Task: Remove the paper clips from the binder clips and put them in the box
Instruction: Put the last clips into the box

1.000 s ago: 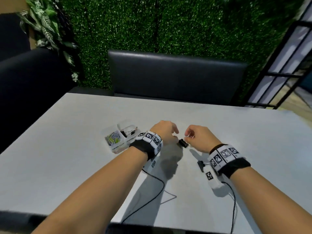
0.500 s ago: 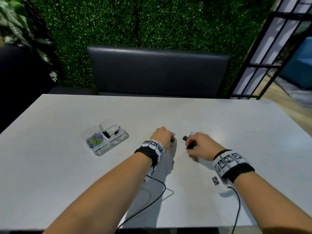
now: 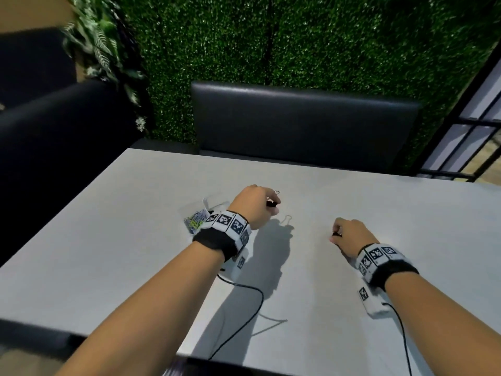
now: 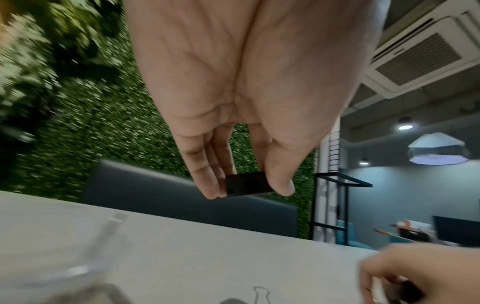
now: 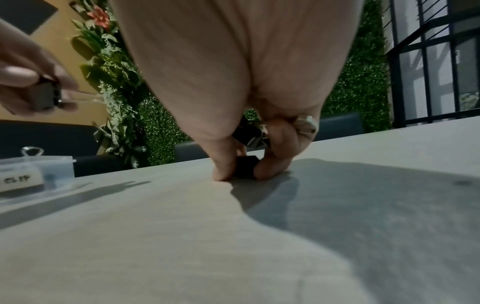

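Note:
My left hand [image 3: 272, 204] is raised a little above the table and pinches a black binder clip [image 4: 248, 184] between fingers and thumb. A silver wire loop [image 5: 88, 98] sticks out of that clip. My right hand [image 3: 334, 236] is down on the table, pinching a second black binder clip [image 5: 245, 169] against the surface. Another dark clip with silver wire [image 5: 249, 133] is tucked under its curled fingers. The clear plastic box [image 3: 196, 217] holding coloured paper clips sits just left of my left wrist, partly hidden by it.
A loose silver wire loop [image 3: 286, 219] lies on the white table [image 3: 135, 240] between my hands. Cables trail from both wrist units toward the near edge. A dark bench back [image 3: 298, 118] and a green hedge wall stand behind the table.
My hands, which worked together on one clip, have drawn apart. The left has moved toward the box with its clip, and the right has dropped to the table. The wire loop now lies between them.

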{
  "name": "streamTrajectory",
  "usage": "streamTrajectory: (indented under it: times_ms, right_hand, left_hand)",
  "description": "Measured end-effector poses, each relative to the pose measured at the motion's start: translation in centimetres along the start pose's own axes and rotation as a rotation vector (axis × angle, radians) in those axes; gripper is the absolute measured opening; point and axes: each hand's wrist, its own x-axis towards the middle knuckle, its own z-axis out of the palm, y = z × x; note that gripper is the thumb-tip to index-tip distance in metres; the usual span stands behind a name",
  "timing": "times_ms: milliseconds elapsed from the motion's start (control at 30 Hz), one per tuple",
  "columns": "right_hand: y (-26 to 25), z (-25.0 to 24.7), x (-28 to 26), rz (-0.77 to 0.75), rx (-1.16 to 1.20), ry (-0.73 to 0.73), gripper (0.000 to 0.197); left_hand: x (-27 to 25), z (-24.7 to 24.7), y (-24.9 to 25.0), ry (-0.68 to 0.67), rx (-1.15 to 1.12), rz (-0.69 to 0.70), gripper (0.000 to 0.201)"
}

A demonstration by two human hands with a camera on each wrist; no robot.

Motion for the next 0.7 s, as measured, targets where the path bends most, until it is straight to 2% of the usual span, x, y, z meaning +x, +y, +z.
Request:
streamTrajectory:
  times_ms: [67,133,333,433,600,700]
  right_hand:
    - [-0.9,0.0,-0.1,0.001,0.007,-0.004,0.009]
    - [-2.9,-0.4,-0.5,-0.043,0.108,0.012,0.007]
    - [-14.1,-2.2,-1.2,-0.437,0.371,0.012,0.016]
    - [-19.5,-2.3,-1.0,-0.536,0.455,-0.019,0.019]
    - [-24.8,-1.3,0.0,-0.566,0.388,-0.041,0.022]
    - [-26.1,-0.7,0.7,-0.561,0.301,-0.061,0.035]
  left_hand:
    - [-0.1,-1.5,-2.2,0.023,0.005,-0.061,0.020]
    - [-0.1,-2.8,-4.5,0.049,-0.012,-0.109,0.020]
    - [0.4,-5.4,-9.9,0.102,-0.053,-0.234,0.014]
    - [0.9,-6.0,-11.4,0.099,-0.082,-0.266,0.011]
    - [1.1,-6.2,-12.7,0.136,-0.203,-0.316,0.029]
    - [1.2,-6.0,-13.5,0.168,-0.233,-0.335,0.034]
